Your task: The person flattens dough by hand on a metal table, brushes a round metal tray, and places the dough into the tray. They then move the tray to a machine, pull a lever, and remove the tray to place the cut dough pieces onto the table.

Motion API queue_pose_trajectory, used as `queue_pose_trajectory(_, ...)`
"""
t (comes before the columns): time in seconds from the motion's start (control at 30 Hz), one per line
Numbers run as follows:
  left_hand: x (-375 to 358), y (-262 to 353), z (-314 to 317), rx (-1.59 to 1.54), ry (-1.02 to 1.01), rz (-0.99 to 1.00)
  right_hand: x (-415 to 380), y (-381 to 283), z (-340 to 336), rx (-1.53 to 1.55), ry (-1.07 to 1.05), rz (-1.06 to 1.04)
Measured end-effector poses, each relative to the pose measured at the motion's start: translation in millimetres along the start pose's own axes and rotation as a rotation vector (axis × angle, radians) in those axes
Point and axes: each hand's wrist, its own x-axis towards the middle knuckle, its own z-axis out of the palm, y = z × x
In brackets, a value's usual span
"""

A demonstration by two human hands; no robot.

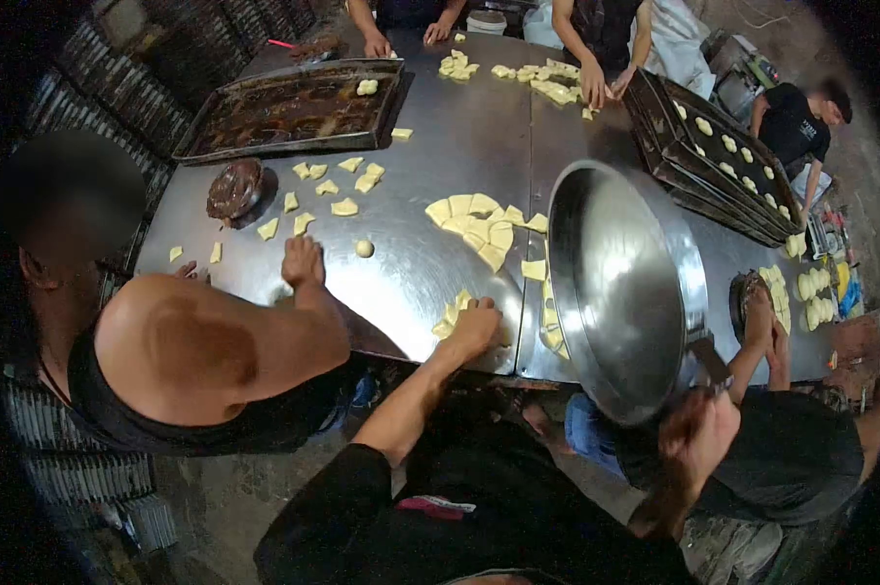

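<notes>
My left hand (477,330) is low over the near table edge, fingers curled down on a small cluster of pale dough pieces (450,314). My right hand (701,437) is closed at the near rim of a large shiny metal bowl (620,283), beside a dark bracket-like part (705,366). The bowl is tilted, its hollow side facing up and left; no dough shows inside it. Left of the bowl lies a fan of cut dough pieces (474,224). More dough strips (550,317) show partly from behind the bowl's left edge.
A co-worker's hand (304,261) presses at the table on my left, near a dough ball (364,249) and a dark bowl (235,190). A baking tray (284,112) stands far left, stacked trays (723,156) far right. Other people work across the table and at my right.
</notes>
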Motion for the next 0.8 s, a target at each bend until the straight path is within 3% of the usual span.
queue_pose_trajectory(0.07,20,-4,-22,0.035,-0.231,-0.11,-16,0,-35,-0.168,-0.031,0.106)
queue_pose_trajectory(0.13,48,-7,-34,-0.029,-0.031,-0.33,-38,-5,-57,-0.174,0.002,0.19)
queue_pose_trajectory(0.17,64,-29,-36,0.103,0.008,-0.23,-49,-7,-67,-0.176,0.027,0.26)
queue_pose_trajectory(0.2,90,-43,-28,0.076,0.22,-0.281,-60,-11,-77,-0.178,0.055,0.329)
queue_pose_trajectory(0.23,107,-50,-31,0.189,0.375,-0.155,-72,-16,-85,-0.179,0.083,0.399)
queue_pose_trajectory(0.27,117,-49,-40,0.213,0.392,-0.176,-84,-20,-92,-0.18,0.111,0.468)
queue_pose_trajectory(0.33,129,-62,-30,0.284,0.305,-0.216,-95,-21,-108,-0.192,0.138,0.535)
queue_pose_trajectory(0.4,127,-67,-31,0.462,0.274,-0.058,-103,-5,-99,-0.252,0.073,0.502)
queue_pose_trajectory(0.57,133,-62,-60,0.443,0.141,0.025,-119,37,-92,-0.334,-0.12,0.407)
queue_pose_trajectory(0.63,140,-40,-79,-0.279,0.03,-0.291,-134,55,-95,-0.356,-0.195,0.369)
queue_pose_trajectory(0.67,140,-25,-93,-0.27,0.025,-0.295,-142,65,-99,-0.367,-0.233,0.349)
queue_pose_trajectory(0.73,128,16,-120,-1.007,0.219,-0.21,-163,80,-123,-0.407,-0.308,0.315)
queue_pose_trajectory(0.8,104,60,-150,-1.033,0.227,-0.187,-165,82,-132,-0.425,-0.347,0.305)
